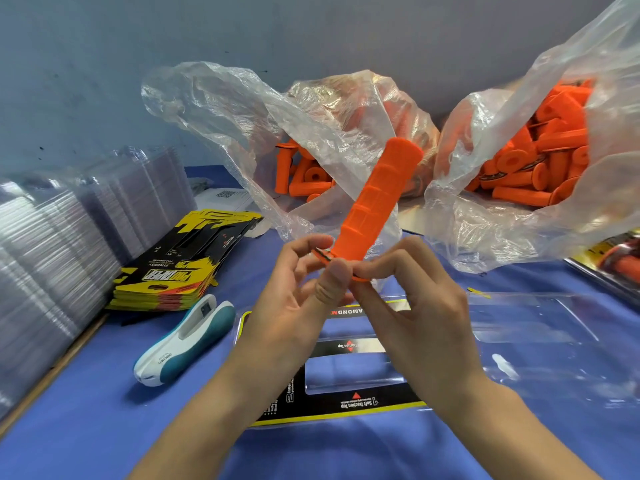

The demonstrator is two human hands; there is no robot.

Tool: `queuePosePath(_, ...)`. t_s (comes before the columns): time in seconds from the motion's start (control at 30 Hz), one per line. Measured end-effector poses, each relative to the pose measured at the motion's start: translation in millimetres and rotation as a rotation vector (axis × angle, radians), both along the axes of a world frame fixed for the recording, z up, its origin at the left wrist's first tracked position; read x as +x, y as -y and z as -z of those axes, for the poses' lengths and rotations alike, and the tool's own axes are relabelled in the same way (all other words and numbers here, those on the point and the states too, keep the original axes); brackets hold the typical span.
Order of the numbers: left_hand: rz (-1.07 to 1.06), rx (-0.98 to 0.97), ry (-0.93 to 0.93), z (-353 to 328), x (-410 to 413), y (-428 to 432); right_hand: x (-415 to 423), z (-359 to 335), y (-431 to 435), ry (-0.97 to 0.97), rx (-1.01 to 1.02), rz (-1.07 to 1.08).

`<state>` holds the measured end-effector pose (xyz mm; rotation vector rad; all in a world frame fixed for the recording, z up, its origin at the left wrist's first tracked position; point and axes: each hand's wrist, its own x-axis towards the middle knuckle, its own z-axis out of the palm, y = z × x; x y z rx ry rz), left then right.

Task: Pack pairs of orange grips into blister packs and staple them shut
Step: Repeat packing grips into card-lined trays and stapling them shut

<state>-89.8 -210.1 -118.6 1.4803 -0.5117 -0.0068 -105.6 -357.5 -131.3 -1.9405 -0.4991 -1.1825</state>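
An orange grip (375, 199) is held up in the middle of the view, its closed end pointing up and away. My left hand (298, 299) and my right hand (412, 289) both pinch its flanged lower end with fingers and thumb. Below my hands an open blister pack (356, 372) with a black and yellow card insert lies flat on the blue cloth; its clear lid (540, 327) is folded out to the right. A white and teal stapler (185, 341) lies left of the pack.
Two clear plastic bags of orange grips stand at the back: one at centre (311, 174), one at right (540, 161). A stack of yellow-black cards (180, 261) and stacks of clear blister shells (59, 251) fill the left. A packed blister (616, 261) shows at the right edge.
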Motion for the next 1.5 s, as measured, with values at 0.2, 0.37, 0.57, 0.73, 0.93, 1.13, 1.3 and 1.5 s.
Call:
queuePosePath(0.2,-0.088,-0.018,0.057,-1.1,0.9,-3.5,0.2,-1.2,0.8,0.006,-0.07,-0.071)
queuePosePath(0.37,-0.27,0.189,0.29,-8.9,3.5,-16.2,2.7,-9.0,18.0,-0.015,-0.151,0.117)
queuePosePath(0.57,-0.329,0.281,0.447,-13.4,-8.1,-6.3,-2.9,-17.2,14.1,-0.229,-0.267,-0.103)
queuePosePath(0.73,-0.333,0.301,0.52,-22.0,-13.2,-5.8,-5.6,-27.4,10.7,-0.297,-0.29,-0.203)
queuePosePath(0.93,-0.166,0.078,0.402,-25.3,-10.7,-1.0,-4.2,-26.5,4.8,-0.371,0.118,-0.395)
queuePosePath(1.13,-0.187,0.2,0.387,-16.1,-8.0,5.0,-1.5,-30.6,7.2,-0.519,0.557,-0.659)
queuePosePath(1.3,-0.223,0.259,0.413,-14.1,-9.4,1.2,-0.8,-30.5,15.0,-0.597,0.587,-0.69)
queuePosePath(1.5,-0.285,0.347,0.366,-6.5,-6.1,-8.6,0.6,-26.8,49.1,-0.712,0.412,-0.582)
